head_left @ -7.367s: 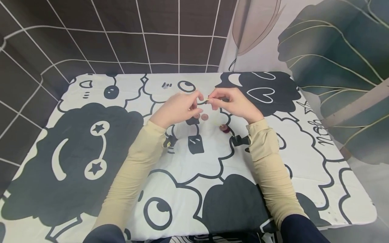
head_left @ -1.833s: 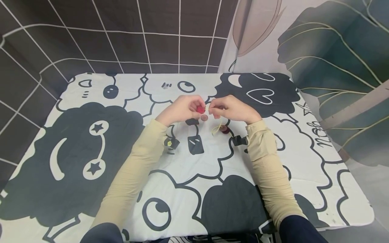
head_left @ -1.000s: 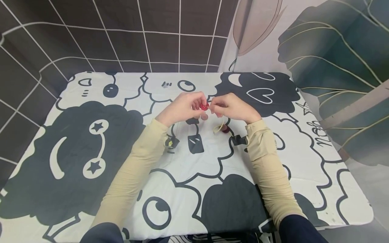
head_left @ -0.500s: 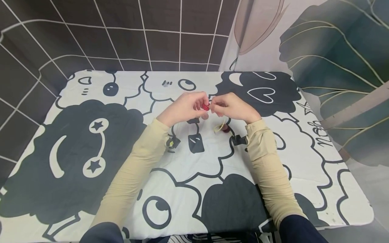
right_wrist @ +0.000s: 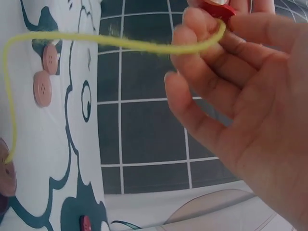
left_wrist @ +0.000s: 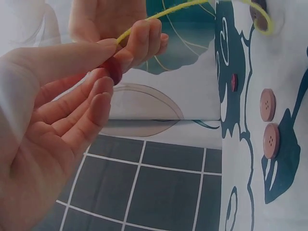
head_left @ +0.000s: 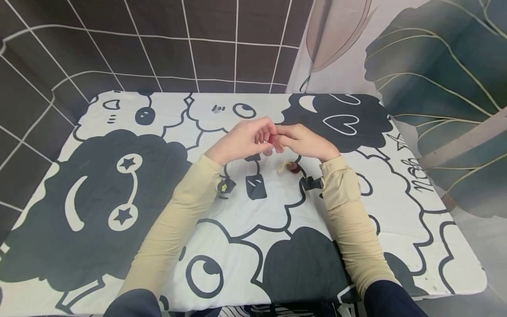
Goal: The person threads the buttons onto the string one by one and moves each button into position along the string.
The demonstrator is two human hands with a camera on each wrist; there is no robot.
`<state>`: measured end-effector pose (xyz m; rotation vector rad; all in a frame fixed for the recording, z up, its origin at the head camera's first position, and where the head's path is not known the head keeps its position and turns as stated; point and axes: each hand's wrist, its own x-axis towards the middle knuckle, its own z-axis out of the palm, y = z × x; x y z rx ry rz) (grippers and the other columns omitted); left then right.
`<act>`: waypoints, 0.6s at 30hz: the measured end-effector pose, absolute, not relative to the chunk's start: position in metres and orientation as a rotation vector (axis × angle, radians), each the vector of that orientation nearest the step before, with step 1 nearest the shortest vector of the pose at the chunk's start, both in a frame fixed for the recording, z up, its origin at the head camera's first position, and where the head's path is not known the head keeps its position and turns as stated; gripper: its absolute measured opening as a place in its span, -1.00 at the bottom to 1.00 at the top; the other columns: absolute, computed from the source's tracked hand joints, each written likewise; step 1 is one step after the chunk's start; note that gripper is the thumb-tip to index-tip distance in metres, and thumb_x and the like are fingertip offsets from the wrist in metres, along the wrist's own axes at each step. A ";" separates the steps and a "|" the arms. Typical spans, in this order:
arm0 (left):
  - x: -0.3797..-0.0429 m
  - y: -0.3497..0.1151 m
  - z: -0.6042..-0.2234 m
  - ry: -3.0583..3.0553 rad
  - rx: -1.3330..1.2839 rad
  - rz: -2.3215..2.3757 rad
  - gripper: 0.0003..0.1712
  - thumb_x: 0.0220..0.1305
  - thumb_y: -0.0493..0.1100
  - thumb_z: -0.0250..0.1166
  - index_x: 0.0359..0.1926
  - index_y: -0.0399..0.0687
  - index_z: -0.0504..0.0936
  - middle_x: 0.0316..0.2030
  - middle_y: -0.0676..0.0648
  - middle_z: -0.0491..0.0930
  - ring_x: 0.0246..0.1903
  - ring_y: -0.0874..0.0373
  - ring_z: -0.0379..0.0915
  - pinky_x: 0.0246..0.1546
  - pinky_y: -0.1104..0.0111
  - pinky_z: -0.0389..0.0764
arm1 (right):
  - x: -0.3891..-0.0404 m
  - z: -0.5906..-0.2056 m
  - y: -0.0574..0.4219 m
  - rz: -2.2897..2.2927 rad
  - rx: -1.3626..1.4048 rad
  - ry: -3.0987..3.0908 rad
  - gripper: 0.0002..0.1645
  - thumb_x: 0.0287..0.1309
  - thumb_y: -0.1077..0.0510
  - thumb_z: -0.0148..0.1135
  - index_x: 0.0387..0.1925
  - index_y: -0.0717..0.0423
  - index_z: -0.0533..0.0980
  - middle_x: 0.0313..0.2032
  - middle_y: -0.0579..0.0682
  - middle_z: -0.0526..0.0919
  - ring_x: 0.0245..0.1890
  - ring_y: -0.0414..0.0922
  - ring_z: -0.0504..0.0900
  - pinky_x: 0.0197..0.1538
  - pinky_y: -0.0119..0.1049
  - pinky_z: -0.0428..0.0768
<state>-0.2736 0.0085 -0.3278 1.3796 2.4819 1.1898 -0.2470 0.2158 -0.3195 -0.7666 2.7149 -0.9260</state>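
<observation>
In front of me, both hands meet at a small red button (head_left: pixel 271 138). My left hand (head_left: pixel 245 138) pinches it between thumb and fingertips; the left wrist view shows the red button (left_wrist: pixel 113 71) tilted there. Against the left fingertips, my right hand (head_left: pixel 305 141) has its fingers bent around a yellow string (right_wrist: pixel 139 45) close to the button. That string reaches the button's face in the right wrist view, but its tip is hidden by fingers. From there it loops down to a larger brownish-red button (right_wrist: pixel 7 173) on the cloth.
Two pink buttons (left_wrist: pixel 268 104) (left_wrist: pixel 271 140) lie on the patterned cloth under the hands. Farther off is another small red button (left_wrist: pixel 234 83). A small black piece with a yellow mark (head_left: pixel 225 186) sits beside the left sleeve. A dark gridded curtain (head_left: pixel 158 57) hangs behind the table.
Since 7.4 s ago the left hand has taken hold of the red button. In the last second the hands have come together, the button has turned more edge-on, and the right fingers now overlap the left ones.
</observation>
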 end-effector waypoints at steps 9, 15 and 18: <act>-0.274 0.006 -0.326 2.448 1.392 1.284 -0.71 0.12 -0.28 0.38 -0.15 -0.14 0.49 -0.38 -0.06 0.54 -0.35 0.18 0.47 -0.22 0.39 0.53 | -0.248 -0.321 0.218 -1.084 -0.750 2.722 -0.74 0.39 0.10 -0.03 -0.25 0.10 0.56 -0.51 -0.02 0.56 -0.41 -0.12 0.48 -0.34 -0.40 0.34; -0.273 0.003 -0.322 2.492 1.363 1.318 -0.82 0.20 -0.31 0.32 -0.17 -0.18 0.54 -0.33 -0.10 0.58 -0.28 0.12 0.50 -0.16 0.36 0.53 | -0.249 -0.321 0.220 -1.150 -0.745 2.714 -0.72 0.35 0.19 -0.10 -0.26 0.15 0.56 -0.58 -0.01 0.55 -0.38 -0.17 0.54 -0.18 -0.42 0.41; -0.273 0.003 -0.322 2.510 1.361 1.319 -0.87 0.23 -0.29 0.31 -0.19 -0.19 0.57 -0.31 -0.10 0.61 -0.27 0.12 0.54 -0.12 0.37 0.54 | -0.249 -0.320 0.220 -1.157 -0.758 2.708 -0.72 0.35 0.20 -0.10 -0.29 0.16 0.55 -0.58 0.02 0.54 -0.38 -0.19 0.54 -0.17 -0.43 0.41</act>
